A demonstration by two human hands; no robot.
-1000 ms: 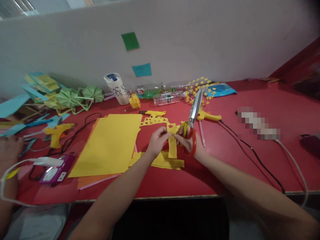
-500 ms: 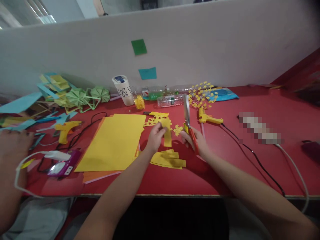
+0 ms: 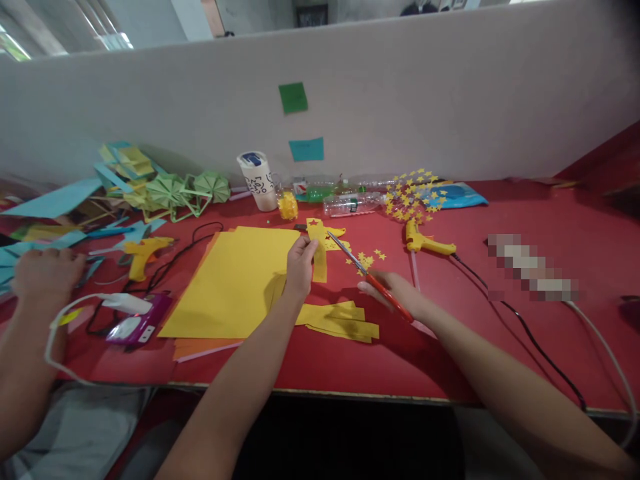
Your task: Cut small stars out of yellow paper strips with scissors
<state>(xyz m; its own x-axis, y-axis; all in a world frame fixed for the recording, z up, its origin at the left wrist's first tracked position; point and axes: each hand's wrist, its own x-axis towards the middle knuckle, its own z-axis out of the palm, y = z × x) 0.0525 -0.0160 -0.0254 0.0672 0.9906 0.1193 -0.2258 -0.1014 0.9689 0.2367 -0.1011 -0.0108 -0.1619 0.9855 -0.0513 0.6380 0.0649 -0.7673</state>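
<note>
My left hand [image 3: 299,270] pinches a narrow yellow paper strip [image 3: 319,261] upright, with a star-shaped hole near its top end. In my right hand [image 3: 400,293] are red-handled scissors [image 3: 384,293]; their blades look closed and point up and left, the tip just right of the strip. Small yellow paper stars [image 3: 367,260] lie loose below the blades. Behind the strip, a punched yellow scrap [image 3: 339,245] and a yellow-handled tool [image 3: 337,231] are partly hidden. Several cut yellow strips [image 3: 345,321] lie in front of my hands.
Yellow sheets [image 3: 225,287] cover orange ones to the left. A hot glue gun [image 3: 427,241] with its cord lies right, another glue gun [image 3: 145,253] left. Behind stand a tumbler [image 3: 257,183] and plastic bottles [image 3: 353,203]. Another person's hand [image 3: 47,273] rests at far left.
The scissors have swung from pointing upward to pointing left toward the strip. My left hand has raised the strip, showing the star hole at its top. The view has shifted slightly.
</note>
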